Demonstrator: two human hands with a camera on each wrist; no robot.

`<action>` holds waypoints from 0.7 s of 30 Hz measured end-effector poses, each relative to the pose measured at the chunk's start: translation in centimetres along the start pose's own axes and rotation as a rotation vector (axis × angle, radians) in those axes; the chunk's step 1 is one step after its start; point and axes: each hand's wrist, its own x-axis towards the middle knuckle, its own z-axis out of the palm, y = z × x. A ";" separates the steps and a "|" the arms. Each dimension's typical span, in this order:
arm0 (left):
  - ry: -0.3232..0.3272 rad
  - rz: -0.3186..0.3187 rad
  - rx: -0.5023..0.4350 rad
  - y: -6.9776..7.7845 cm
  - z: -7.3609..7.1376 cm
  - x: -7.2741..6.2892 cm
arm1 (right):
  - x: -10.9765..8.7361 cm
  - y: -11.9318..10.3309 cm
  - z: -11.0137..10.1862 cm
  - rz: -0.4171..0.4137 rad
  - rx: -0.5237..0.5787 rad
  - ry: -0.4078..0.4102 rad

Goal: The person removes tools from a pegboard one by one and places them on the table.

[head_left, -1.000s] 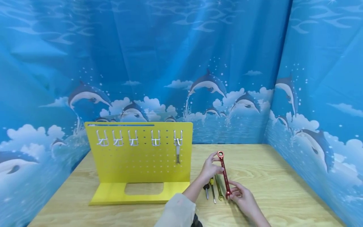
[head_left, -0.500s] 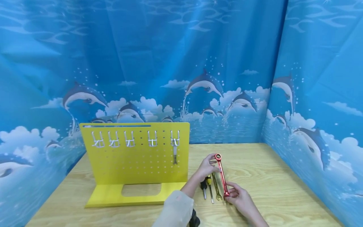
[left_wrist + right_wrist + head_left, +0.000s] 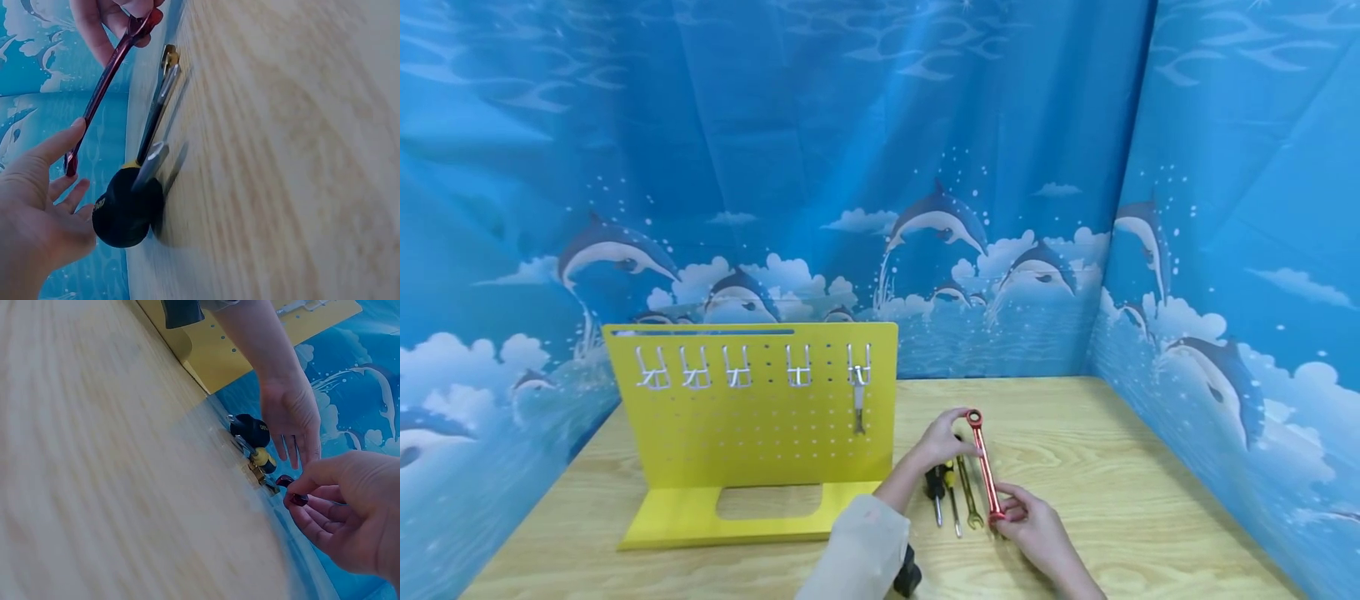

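Note:
A red combination wrench (image 3: pixel 986 468) is held slanting over the table, ring end toward the back. Near that ring end, my left hand (image 3: pixel 942 442) holds it between thumb and fingers; in the left wrist view the thumb (image 3: pixel 67 139) lies against the shaft. At the open-jaw end, my right hand (image 3: pixel 1037 529) pinches it with thumb and fingertips. Just left of it lie a gold wrench (image 3: pixel 968 493), a yellow-handled screwdriver (image 3: pixel 951 479) and a black-handled screwdriver (image 3: pixel 935 483), side by side. The left hand partly covers their far ends in the head view.
A yellow pegboard stand (image 3: pixel 752 433) occupies the table's left half. Several metal hooks run along its upper part, and a small silver wrench (image 3: pixel 859 407) hangs from the rightmost one. Blue dolphin-print curtains (image 3: pixel 820 167) rise behind the wood-grain table (image 3: pixel 1120 467) and on both sides.
The whole head view has shifted slightly, so the board and tools appear farther left. The red wrench's ring end sits a little lower. Both hands keep their hold on it.

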 end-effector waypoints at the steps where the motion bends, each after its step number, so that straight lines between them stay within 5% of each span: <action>1: -0.005 0.001 0.016 0.0 0.0 0.1 | 0.0 0.0 0.0 -0.001 0.000 0.006; 13: -0.032 0.065 0.254 -0.5 0.0 0.4 | 0.1 0.8 0.5 -0.056 -0.045 0.011; 21: -0.048 0.067 0.312 -1.0 -0.3 0.2 | 0.1 1.0 0.4 -0.078 -0.067 0.002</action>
